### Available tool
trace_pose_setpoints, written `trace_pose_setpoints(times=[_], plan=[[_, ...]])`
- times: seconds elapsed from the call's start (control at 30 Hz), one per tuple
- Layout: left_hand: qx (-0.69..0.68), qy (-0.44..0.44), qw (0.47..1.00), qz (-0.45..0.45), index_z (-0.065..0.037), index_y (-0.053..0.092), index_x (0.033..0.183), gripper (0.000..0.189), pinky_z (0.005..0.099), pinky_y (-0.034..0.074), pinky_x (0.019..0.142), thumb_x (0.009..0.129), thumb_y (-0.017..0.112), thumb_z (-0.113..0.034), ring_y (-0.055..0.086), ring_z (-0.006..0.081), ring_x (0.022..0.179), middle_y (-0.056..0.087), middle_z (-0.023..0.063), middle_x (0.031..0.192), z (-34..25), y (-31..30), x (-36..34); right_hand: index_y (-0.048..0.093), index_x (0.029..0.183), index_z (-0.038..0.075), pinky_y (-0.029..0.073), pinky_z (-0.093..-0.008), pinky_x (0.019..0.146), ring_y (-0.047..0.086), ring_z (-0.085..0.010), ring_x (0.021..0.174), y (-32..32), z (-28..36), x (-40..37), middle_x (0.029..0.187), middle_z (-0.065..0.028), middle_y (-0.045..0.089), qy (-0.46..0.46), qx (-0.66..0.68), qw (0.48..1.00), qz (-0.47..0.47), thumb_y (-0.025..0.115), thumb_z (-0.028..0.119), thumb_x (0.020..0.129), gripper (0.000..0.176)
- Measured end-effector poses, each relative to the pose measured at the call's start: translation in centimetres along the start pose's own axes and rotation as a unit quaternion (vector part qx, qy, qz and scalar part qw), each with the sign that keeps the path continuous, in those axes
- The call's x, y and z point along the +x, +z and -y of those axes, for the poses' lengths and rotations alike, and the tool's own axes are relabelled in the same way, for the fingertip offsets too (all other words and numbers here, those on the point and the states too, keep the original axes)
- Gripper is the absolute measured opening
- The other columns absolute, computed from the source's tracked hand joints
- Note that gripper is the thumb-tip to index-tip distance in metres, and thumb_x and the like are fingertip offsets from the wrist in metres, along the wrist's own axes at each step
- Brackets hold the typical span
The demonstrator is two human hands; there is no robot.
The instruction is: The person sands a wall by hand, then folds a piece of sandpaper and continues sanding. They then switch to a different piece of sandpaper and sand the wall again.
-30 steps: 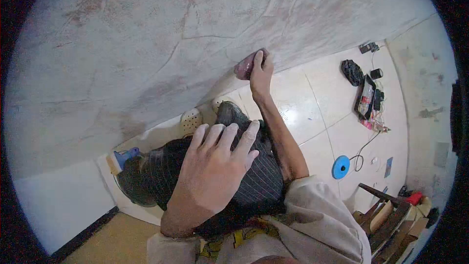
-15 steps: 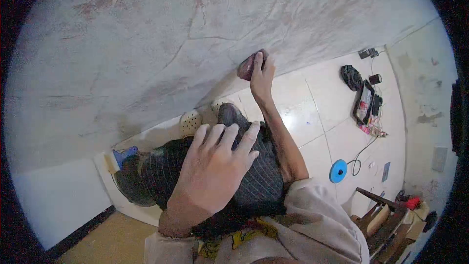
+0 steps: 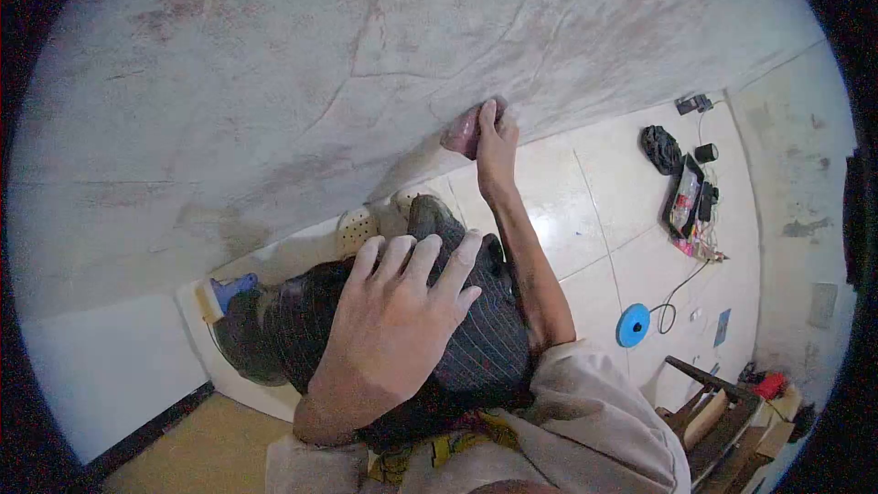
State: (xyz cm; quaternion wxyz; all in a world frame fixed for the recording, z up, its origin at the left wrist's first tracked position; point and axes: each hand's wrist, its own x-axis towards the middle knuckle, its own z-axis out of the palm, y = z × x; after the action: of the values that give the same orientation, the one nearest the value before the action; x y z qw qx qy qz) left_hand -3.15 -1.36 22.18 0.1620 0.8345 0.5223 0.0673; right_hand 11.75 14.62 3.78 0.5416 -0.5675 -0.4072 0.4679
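Observation:
My right hand (image 3: 497, 151) grips a reddish-brown piece of sandpaper (image 3: 464, 134), its thumb and fingers pressed over it. The sandpaper lies against the lower part of the patchy grey-white wall (image 3: 274, 101), close above the floor. Faint raised lines and reddish stains mark that wall. My left hand (image 3: 393, 311) is over my dark striped trousers (image 3: 494, 348), fingers spread and bent a little, with nothing in it.
At the right on the tiled floor (image 3: 549, 201) are a black bag (image 3: 660, 148), a black tray (image 3: 684, 197) with cables, and a blue disc (image 3: 633, 325). Wooden furniture (image 3: 713, 421) stands lower right. A blue-handled brush (image 3: 229, 295) lies left beside the wall.
My right hand and the sandpaper have shifted slightly down along the wall. My left hand stays almost where it was, fingers still spread.

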Motion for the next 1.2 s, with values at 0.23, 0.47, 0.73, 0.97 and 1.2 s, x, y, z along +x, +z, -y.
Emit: trace_pose_setpoints(times=[0.23, 0.47, 0.73, 0.97, 1.2], plan=[[0.005, 0.011, 1.0, -0.003, -0.011, 0.053, 0.136, 0.049, 0.0421, 0.04, 0.104, 0.092, 0.061, -0.032, 0.056, 0.0272, 0.111, 0.061, 0.0107, 0.114, 0.5, 0.3, 0.2, 0.054, 0.11, 0.001, 0.046, -0.0316, 0.08, 0.05, -0.0131, 0.087, -0.2, -1.1, 0.9, 0.092, -0.0049, 0.053, 0.015, 0.022, 1.0, -0.012, 0.049, 0.031, 0.104, 0.031], [-0.007, 0.005, 1.0, 0.012, -0.01, 0.052, 0.137, 0.048, 0.0429, 0.041, 0.104, 0.094, 0.059, -0.031, 0.055, 0.0285, 0.113, 0.06, 0.0115, 0.115, 0.5, 0.7, 0.0, 0.056, 0.1, 0.002, 0.044, -0.0273, 0.069, 0.048, -0.0097, 0.077, 0.2, -0.2, 0.2, 0.084, -0.0013, 0.052, 0.031, 0.106, 0.994, -0.028, 0.048, 0.033, 0.105, 0.032], [-0.008, 0.009, 1.0, 0.014, -0.009, 0.052, 0.136, 0.047, 0.0435, 0.041, 0.106, 0.094, 0.059, -0.029, 0.055, 0.0312, 0.114, 0.062, 0.0127, 0.115, 0.5, 0.7, 0.1, 0.054, 0.093, -0.004, 0.043, -0.0339, 0.068, 0.049, -0.0142, 0.077, 0.6, -1.1, 0.2, 0.079, -0.0055, 0.053, -0.096, -0.032, 0.993, -0.065, 0.047, 0.026, 0.104, 0.032], [0.001, 0.011, 1.0, 0.008, -0.007, 0.054, 0.134, 0.044, 0.0419, 0.042, 0.104, 0.094, 0.058, -0.026, 0.056, 0.0294, 0.11, 0.062, 0.0115, 0.112, 0.6, 0.3, -0.3, 0.059, 0.113, -0.003, 0.051, -0.0418, 0.07, 0.06, -0.0273, 0.066, 1.0, -1.3, 1.0, 0.076, -0.0146, 0.061, -0.227, -0.298, 0.921, -0.105, 0.044, 0.028, 0.103, 0.037], [0.022, 0.015, 1.0, -0.001, -0.008, 0.054, 0.134, 0.043, 0.0415, 0.042, 0.103, 0.094, 0.057, -0.022, 0.057, 0.027, 0.109, 0.062, 0.0097, 0.111, 0.7, 0.4, -0.7, 0.059, 0.111, -0.005, 0.048, -0.0398, 0.057, 0.058, -0.026, 0.055, 1.0, -0.1, 0.0, 0.071, -0.0138, 0.06, -0.052, -0.166, 0.985, -0.015, 0.041, 0.027, 0.105, 0.037]])
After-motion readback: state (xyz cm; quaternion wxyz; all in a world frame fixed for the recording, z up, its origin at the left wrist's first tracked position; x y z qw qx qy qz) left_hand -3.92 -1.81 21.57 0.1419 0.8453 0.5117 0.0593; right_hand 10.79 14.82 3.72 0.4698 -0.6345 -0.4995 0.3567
